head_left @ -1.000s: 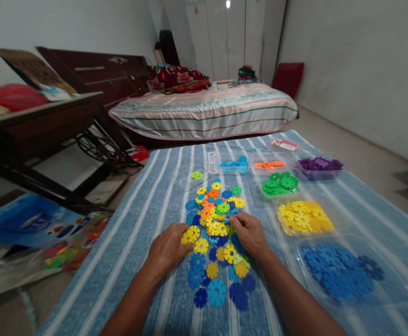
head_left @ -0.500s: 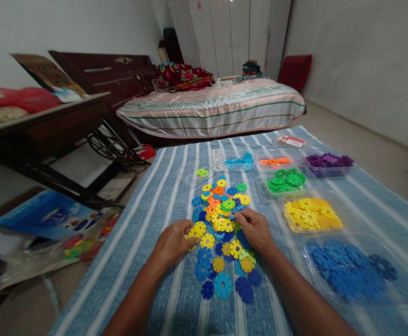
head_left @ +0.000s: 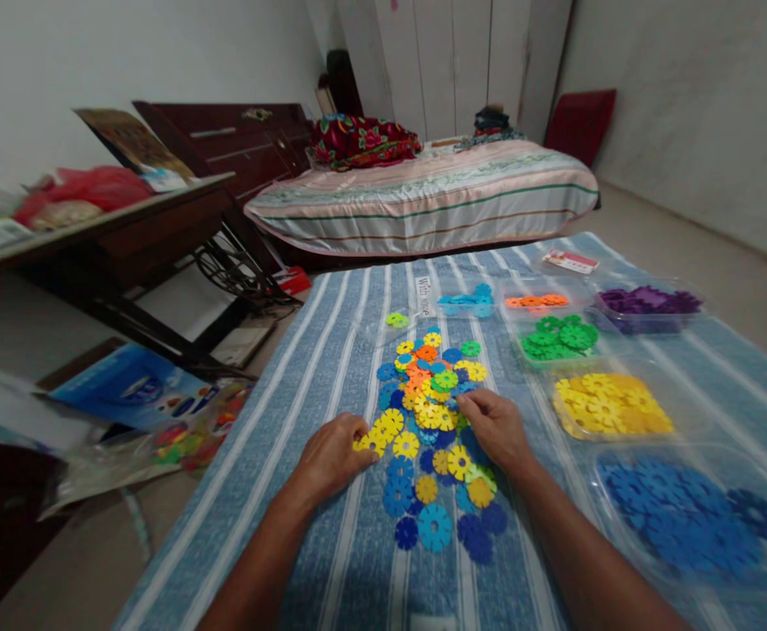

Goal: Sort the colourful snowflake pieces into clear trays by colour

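Note:
A loose pile of notched plastic snowflake discs (head_left: pixel 435 527) in yellow, blue, orange and green lies on the striped cloth. At the pile's left edge is my left hand (head_left: pixel 336 454), thumb and fingers closed around a yellow snowflake disc (head_left: pixel 360 445). More yellow discs (head_left: pixel 391 424) lie right beside those fingertips. My right hand (head_left: pixel 496 428) reaches in from the right with thumb and forefinger pinched together at the pile's edge. Blue and yellow discs lie close to that pinch; what it holds, if anything, is hidden.
Clear tubs to the right hold blue (head_left: pixel 678 508), yellow (head_left: pixel 610 405), green (head_left: pixel 559 337) and purple discs (head_left: pixel 649 301). Behind the pile are tubs of orange (head_left: pixel 536 301) and light blue discs (head_left: pixel 467 300), and a lid with light green discs (head_left: pixel 397 320). A bed (head_left: pixel 422 206) stands beyond.
The camera view has turned slightly left, so everything sits further right in the picture. Both hands stay at nearly the same spots on the pile.

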Demonstrator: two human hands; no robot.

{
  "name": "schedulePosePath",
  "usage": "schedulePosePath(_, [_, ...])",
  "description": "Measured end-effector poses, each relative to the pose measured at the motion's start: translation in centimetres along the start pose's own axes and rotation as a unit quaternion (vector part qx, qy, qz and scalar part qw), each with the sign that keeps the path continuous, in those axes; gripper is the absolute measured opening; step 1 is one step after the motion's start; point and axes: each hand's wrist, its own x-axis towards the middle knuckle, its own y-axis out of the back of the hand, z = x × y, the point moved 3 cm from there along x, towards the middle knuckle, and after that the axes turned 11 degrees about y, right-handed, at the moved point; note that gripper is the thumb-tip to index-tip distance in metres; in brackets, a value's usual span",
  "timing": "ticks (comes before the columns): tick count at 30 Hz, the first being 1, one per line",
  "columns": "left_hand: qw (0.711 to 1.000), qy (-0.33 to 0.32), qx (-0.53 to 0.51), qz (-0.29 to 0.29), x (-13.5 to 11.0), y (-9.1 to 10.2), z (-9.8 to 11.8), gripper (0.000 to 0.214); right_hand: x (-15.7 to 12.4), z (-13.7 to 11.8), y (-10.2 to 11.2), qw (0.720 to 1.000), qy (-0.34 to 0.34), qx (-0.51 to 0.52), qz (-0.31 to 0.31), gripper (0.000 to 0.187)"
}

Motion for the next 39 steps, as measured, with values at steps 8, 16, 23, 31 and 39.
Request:
schedulePosePath(8, [0.967, 0.025, -0.245, -0.058, 0.0, 0.7, 0.9, 0.019, 0.1, -0.2, 0.1, 1.000, -0.008, 0.002, 0.004, 0.032])
schedulePosePath(16, [0.930, 0.035, -0.357, -0.076, 0.9, 1.1, 5.2, 0.022, 0.1, -0.2, 0.0, 1.000, -0.004, 0.008, 0.007, 0.033])
schedulePosePath(23, [0.848, -0.094, -0.486, -0.192, 1.1, 1.1, 17.2, 0.025, 0.0, 0.2, -0.2, 0.999, -0.007, 0.034, 0.004, 0.032])
schedulePosePath(31, [0.911, -0.114, -0.392, -0.066, 1.4, 2.9, 13.9, 0.015, 0.1, 0.0, -0.1, 1.000, -0.003, 0.010, -0.001, 0.034])
schedulePosePath(39, [0.993, 0.026, -0.118, -0.007, -0.3, 2.0, -0.7, 0.018, 0.0, -0.2, 0.0, 1.000, 0.000, -0.002, 0.004, 0.034])
